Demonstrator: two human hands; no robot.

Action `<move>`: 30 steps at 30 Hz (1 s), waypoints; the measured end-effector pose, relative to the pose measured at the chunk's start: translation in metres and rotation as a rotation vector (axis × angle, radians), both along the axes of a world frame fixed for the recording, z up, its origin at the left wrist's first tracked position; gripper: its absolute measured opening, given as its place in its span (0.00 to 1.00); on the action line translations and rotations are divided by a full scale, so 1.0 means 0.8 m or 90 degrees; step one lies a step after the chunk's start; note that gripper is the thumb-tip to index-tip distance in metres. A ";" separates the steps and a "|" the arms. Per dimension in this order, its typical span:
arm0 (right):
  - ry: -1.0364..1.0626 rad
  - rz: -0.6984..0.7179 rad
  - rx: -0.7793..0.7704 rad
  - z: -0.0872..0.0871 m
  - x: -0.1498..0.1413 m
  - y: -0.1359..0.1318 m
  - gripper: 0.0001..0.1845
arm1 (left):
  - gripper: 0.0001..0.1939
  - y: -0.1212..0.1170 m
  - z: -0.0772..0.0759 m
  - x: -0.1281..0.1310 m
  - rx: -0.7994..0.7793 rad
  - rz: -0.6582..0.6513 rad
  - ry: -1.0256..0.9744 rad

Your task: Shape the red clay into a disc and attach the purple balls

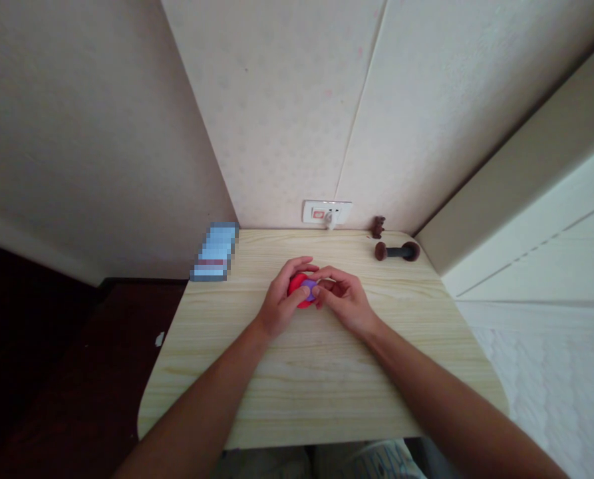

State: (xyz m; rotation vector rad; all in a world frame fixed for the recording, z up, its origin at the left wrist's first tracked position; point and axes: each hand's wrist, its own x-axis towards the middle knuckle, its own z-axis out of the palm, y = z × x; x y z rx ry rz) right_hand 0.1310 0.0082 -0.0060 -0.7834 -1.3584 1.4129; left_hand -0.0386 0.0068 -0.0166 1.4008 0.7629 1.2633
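Both hands meet over the middle of the wooden table (297, 392), around a small round red piece (293, 286) with a purple piece (308, 289) at its middle. My left hand (281, 297) is closed round the left side of the red piece, its thumb pressing on the purple part. From the right, my right hand (345, 297) pinches the purple piece between thumb and curled fingers. Fingers cover much of both pieces, so their exact kind cannot be made out.
A dark brown dumbbell-shaped object (397, 251) lies at the back right, with a small brown figurine (378, 227) behind it. A pixelated blue item (214, 251) sits at the back left edge. On the wall is a socket plate (344, 211) with a plug in it.
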 end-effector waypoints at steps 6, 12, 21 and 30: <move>-0.064 -0.011 0.141 -0.003 0.001 -0.003 0.18 | 0.24 0.001 -0.003 0.000 -0.043 0.014 -0.032; -0.124 -0.131 0.155 -0.002 0.008 0.002 0.12 | 0.23 0.006 -0.010 0.001 -0.088 0.014 -0.121; -0.075 -0.153 0.058 -0.002 0.011 0.011 0.21 | 0.19 0.012 -0.004 0.002 -0.115 0.094 -0.129; -0.042 -0.163 0.047 -0.003 0.014 0.012 0.19 | 0.21 0.010 0.009 0.005 -0.094 0.161 -0.083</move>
